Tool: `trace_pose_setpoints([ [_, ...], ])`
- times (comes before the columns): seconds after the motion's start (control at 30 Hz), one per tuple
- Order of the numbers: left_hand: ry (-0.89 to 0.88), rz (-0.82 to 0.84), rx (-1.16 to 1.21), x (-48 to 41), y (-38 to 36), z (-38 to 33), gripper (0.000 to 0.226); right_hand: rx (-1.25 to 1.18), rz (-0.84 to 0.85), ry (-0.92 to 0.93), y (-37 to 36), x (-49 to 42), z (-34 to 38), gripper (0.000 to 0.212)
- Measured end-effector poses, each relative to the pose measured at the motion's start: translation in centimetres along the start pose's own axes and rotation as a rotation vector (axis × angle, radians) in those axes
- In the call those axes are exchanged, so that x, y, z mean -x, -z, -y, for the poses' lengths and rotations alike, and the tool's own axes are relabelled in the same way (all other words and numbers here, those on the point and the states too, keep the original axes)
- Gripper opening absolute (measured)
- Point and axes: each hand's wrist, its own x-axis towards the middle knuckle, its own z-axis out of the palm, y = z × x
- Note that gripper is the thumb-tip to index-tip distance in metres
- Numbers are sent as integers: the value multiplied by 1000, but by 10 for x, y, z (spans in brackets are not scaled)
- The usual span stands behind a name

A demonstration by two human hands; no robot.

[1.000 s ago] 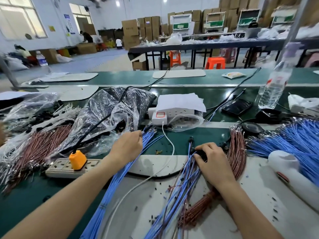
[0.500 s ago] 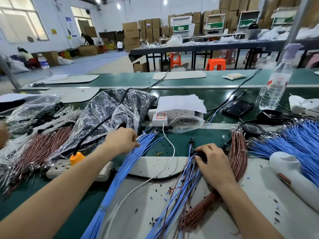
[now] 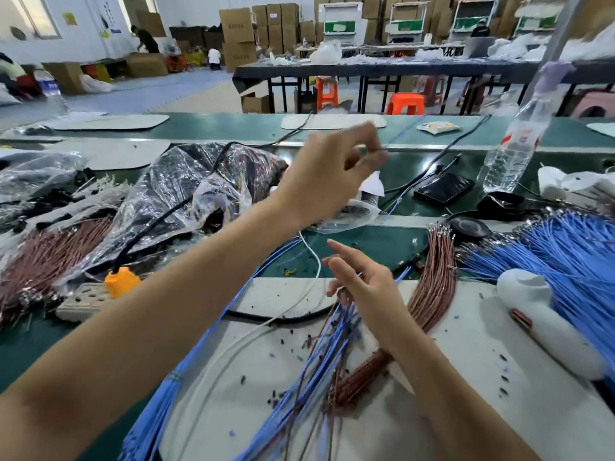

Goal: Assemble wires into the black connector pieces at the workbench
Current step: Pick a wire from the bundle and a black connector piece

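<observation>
My left hand [image 3: 332, 174] is raised above the bench and pinches a single thin blue wire [image 3: 404, 131], which trails up and to the right, blurred by motion. Lower down, my right hand [image 3: 362, 284] hovers over the white mat [image 3: 466, 377]. Its index and middle fingers point out, while the lower fingers curl round the top of a mixed blue and brown wire bundle [image 3: 319, 367]. Any black connector in that hand is hidden. A long bunch of blue wires [image 3: 213, 334] runs under my left forearm.
Brown wires [image 3: 436, 287] and a big blue wire pile [image 3: 565, 254] lie right of my right hand, beside a white tool [image 3: 545, 321]. On the left are more brown wires [image 3: 50, 251], a plastic bag [image 3: 186, 194] and a power strip [image 3: 83, 301]. A phone [image 3: 444, 188] and bottle [image 3: 512, 144] stand behind.
My left hand has lifted from the blue wire bunch up and to the right, drawing one blue wire with it. My right hand has risen a little and spread its upper fingers.
</observation>
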Motion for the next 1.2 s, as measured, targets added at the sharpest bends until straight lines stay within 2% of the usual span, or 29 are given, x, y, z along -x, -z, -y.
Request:
trace_pose_setpoints([
  [0.03, -55, 84, 4, 1, -16, -10, 14, -178, 70, -68, -3, 2, -1, 46],
  [0.1, -144, 218, 38, 9, -43, -21, 14, -359, 91, -127, -4, 4, -3, 14],
  [0.17, -177, 240, 125, 26, -56, -15, 13, -425, 16, -179, -3, 2, -4, 40],
  [0.2, -166, 207, 175, 36, -60, -7, 13, -459, -34, -192, 0, 0, -3, 43],
  [0.27, -81, 132, 252, 59, -62, 12, 13, -508, -122, -240, 8, -2, -7, 36],
  [0.4, 35, 91, 290, 106, -63, 42, 4, -568, -141, -264, 16, -4, -13, 22],
  [0.5, 162, 87, 468, 120, -64, 51, 6, -435, -208, -178, 14, -3, -15, 47],
  [0.53, 231, 70, 574, 120, -65, 53, 5, -387, -228, -147, 13, -4, -16, 49],
  [0.63, 463, -10, 865, 120, -63, 55, 11, -189, -321, 7, 15, -1, -15, 25],
  [0.67, 542, -32, 958, 119, -61, 55, 13, -34, -370, 109, 17, -1, -13, 14],
  [0.73, 672, -8, 1230, 117, -52, 58, 26, 276, -479, 308, 20, -1, -13, 13],
  [0.8, 703, 112, 1569, 117, -43, 63, 28, 476, -558, 438, 21, -1, -14, 9],
  [0.87, 598, 275, 1978, 115, -36, 67, 20, 531, -608, 470, 24, 1, -16, 8],
  [0.9, 550, 308, 2144, 115, -34, 69, 23, 501, -626, 435, 26, 2, -16, 10],
  [0.97, 618, 225, 2314, 112, -31, 72, 23, 436, -656, 344, 31, 1, -15, 14],
  [1.03, 752, 1, 2277, 108, -32, 74, 13, 364, -665, 258, 32, 2, -13, 11],
  [1.1, 893, -254, 2040, 107, -37, 81, 38, 201, -676, 180, 30, 3, -10, 21],
  [1.13, 954, -296, 1925, 108, -40, 84, 50, 96, -680, 134, 29, 2, -9, 27],
  [1.2, 1032, -237, 1716, 110, -46, 85, 60, -143, -652, 34, 28, 2, -8, 34],
])
